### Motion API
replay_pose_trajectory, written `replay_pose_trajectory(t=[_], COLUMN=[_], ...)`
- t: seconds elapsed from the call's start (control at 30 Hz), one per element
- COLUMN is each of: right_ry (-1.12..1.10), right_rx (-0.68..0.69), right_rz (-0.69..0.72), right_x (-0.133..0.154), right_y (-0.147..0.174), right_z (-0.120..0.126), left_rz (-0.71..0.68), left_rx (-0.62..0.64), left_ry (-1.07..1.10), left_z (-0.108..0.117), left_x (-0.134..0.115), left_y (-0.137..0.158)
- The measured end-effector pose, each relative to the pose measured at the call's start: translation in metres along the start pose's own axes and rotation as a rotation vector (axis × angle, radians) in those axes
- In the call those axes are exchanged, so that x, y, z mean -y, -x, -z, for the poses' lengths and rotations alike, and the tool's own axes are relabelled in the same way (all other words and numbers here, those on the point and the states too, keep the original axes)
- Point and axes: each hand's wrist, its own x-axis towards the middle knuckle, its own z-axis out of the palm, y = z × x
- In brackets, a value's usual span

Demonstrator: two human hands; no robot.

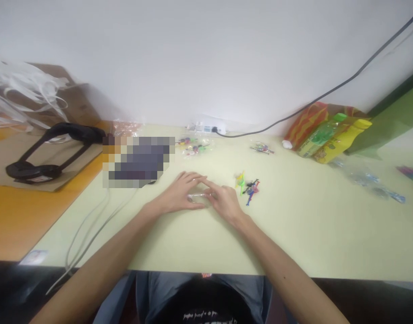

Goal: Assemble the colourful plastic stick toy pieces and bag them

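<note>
At the pale tabletop (294, 234) | glinting clear plastic (199, 195) | right hand (226, 202) pinching it | left hand (178, 193) curved, grip unclear

Looks forward and down, head-worn, across the pale table (311, 234) to the white wall (193, 54) at twelve o'clock. Sits close above the left hand (181, 192) and right hand (226, 202), near the centre. Spans from orange surface (41, 216) past eight o'clock to green surface (392, 121) before three, with black shirt (206, 301) at six.

Smooth, glossy plastic toys (252, 191), crinkly clear plastic packets (197, 148), smooth matt tabletop (314, 216), dull cardboard sheet (2, 164)
</note>
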Motion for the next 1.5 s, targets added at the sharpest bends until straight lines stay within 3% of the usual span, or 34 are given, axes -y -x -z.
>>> replay_pose_trajectory(t=[0.23,0.67,1.03,1.2,1.3,1.5], right_ry=[0.048,-0.041,0.071,-0.055,-0.147,-0.235], right_rx=[0.046,-0.072,-0.102,-0.109,-0.230,-0.663], right_rz=[0.035,-0.082,-0.189,-0.116,-0.096,-0.183], right_x=[0.002,-0.001,-0.005,-0.009,-0.007,-0.015], right_y=[0.001,-0.001,-0.003,-0.003,-0.002,0.003], right_z=[-0.003,-0.003,-0.002,-0.003,0.005,0.040], left_rz=[-0.002,-0.019,0.049,0.046,0.062,0.107], left_rx=[0.004,0.003,0.009,0.020,0.013,-0.016], left_ry=[-0.002,-0.017,-0.060,-0.048,-0.032,-0.028], left_z=[-0.002,-0.003,0.003,0.005,0.005,0.004], left_x=[0.002,0.002,0.008,0.010,0.011,0.018], left_y=[0.000,-0.001,0.001,0.001,0.001,0.004])
